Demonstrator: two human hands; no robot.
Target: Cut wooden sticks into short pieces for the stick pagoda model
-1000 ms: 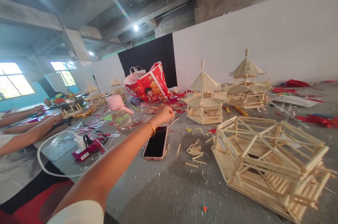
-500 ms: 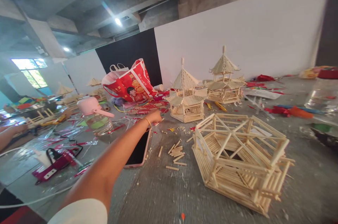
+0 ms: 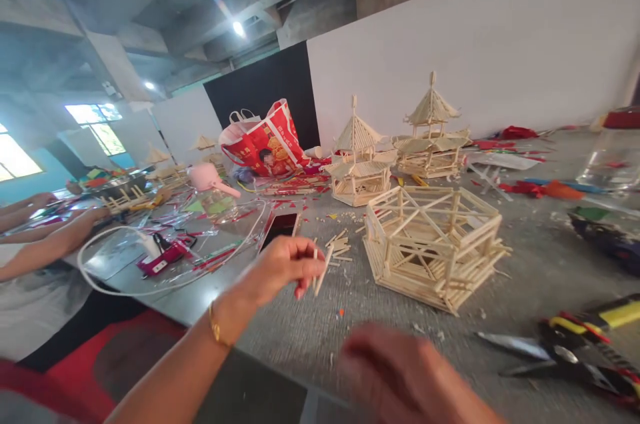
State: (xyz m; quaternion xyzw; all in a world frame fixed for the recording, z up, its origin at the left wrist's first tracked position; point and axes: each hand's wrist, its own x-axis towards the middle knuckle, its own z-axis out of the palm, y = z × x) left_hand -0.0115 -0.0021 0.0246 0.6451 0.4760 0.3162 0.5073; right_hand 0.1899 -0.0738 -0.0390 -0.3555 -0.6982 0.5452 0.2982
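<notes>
My left hand [image 3: 283, 269] is raised over the table's near edge and pinches a short wooden stick [image 3: 321, 269] between thumb and fingers. My right hand [image 3: 405, 377] comes in blurred at the bottom of the picture; I cannot tell if it holds anything. Just beyond the left hand lie several loose sticks [image 3: 341, 245] and a phone [image 3: 280, 227]. To the right of them stands a hexagonal stick frame [image 3: 433, 244]. Two finished stick pavilions [image 3: 359, 164] [image 3: 433, 134] stand further back.
Cutting pliers with red and yellow handles [image 3: 560, 344] lie at the near right. A pink-capped bottle [image 3: 213, 187], a red shopping bag [image 3: 265, 147], a glue gun with white cord [image 3: 160, 257] and red scraps cover the grey table [image 3: 540, 264]. Another person's arms [image 3: 50, 244] rest at the left.
My left hand has drawn back from the far side of the phone to the near edge with a stick in it. My right hand has come into view.
</notes>
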